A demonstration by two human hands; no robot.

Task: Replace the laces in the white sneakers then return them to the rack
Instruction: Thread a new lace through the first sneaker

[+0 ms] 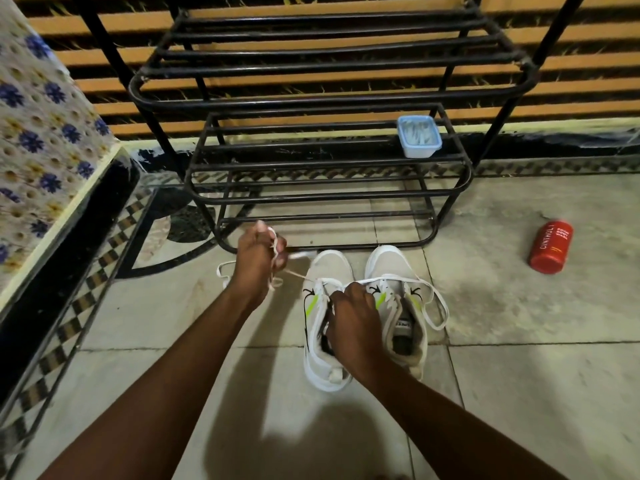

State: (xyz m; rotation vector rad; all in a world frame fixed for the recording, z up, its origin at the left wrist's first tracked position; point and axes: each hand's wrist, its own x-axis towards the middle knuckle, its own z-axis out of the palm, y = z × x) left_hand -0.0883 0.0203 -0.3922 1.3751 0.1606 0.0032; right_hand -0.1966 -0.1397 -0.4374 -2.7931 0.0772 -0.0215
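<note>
Seen from a head camera looking down, two bare forearms reach toward a pair of white sneakers standing side by side on a tiled floor, toes pointing at a black metal rack (329,168) just beyond them. The left hand (258,263) is lifted to the left of the shoes, fingers curled closed around a white lace (277,252) that winds over the knuckles and runs taut down to the eyelets of the left sneaker (325,327). A loose loop of it trails on the floor further left. The right hand (353,315) rests on that shoe's open throat, fingers bent and pressing near the tongue, seemingly steadying the shoe; what the fingertips pinch, if anything, I cannot tell. The right sneaker (398,306) stands touching its mate, with a second lace (433,306) threaded loosely and looping out to the right. On the rack's middle shelf sits a small blue tub (419,136); the rest of the rack looks bare. A red can (550,251) lies on its side on the floor, well to the right. A flower-patterned cloth (41,133) covers furniture at the left edge. The lace looks soft, light and limp, probably best gripped near its stiff tip for threading. The sneakers look light with soft uppers that give, so the heel or sole is likely the firmest place to hold.
</note>
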